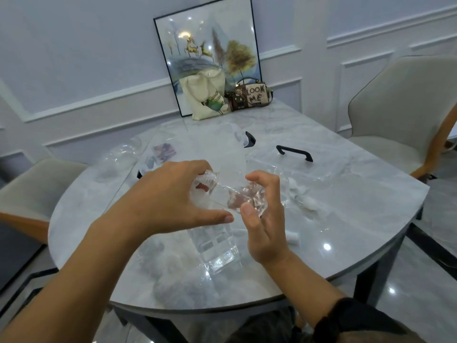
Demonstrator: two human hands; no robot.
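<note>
Both hands hold one crumpled piece of clear plastic wrap point(223, 194) above the middle of the marble table point(346, 209). My left hand point(170, 196) grips its left end with curled fingers, thumb stretched out below. My right hand point(262, 219) pinches its right end between thumb and fingers. Under the hands a clear acrylic organiser point(217, 246) lies on the table.
A clear box lid with a black handle point(294, 152) lies at mid right, another black handle point(249, 139) behind it. White fluffy items point(183, 288) sit near the front edge. A canvas tote point(207, 97), a small handbag point(252, 95) and a framed picture point(210, 40) stand at the back. Chairs flank the table.
</note>
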